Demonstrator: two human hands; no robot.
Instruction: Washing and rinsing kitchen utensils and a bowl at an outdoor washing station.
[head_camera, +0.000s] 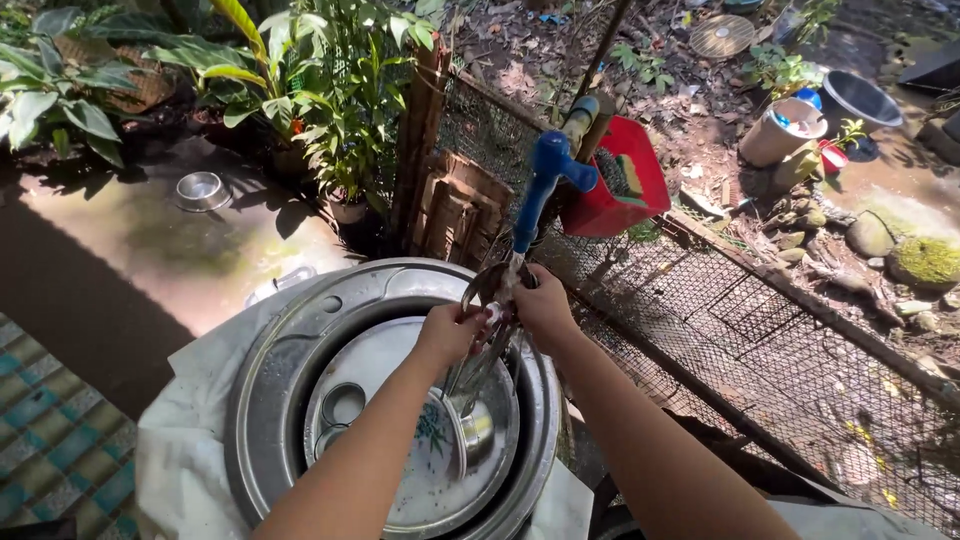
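Note:
Both my hands are under a blue tap (548, 170) over a wide metal basin (262, 400). My left hand (447, 331) and my right hand (541, 303) together hold a bunch of metal spoons (487, 350), handles pointing down, in the thin stream of water. A second spoon bowl (480, 288) sticks up between the hands. Inside the basin lies a round metal tray (400, 480) with a small metal bowl (343, 404), a cup (477, 434) and a plate with a green leaf pattern (432, 432).
The basin rests on a white cloth (180, 440). A red dustpan (618, 180) hangs on the wire fence (760, 330) behind the tap. Potted plants (330, 100), a metal bowl (200, 190) on wet concrete, buckets (780, 130) and stones (920, 260) lie beyond.

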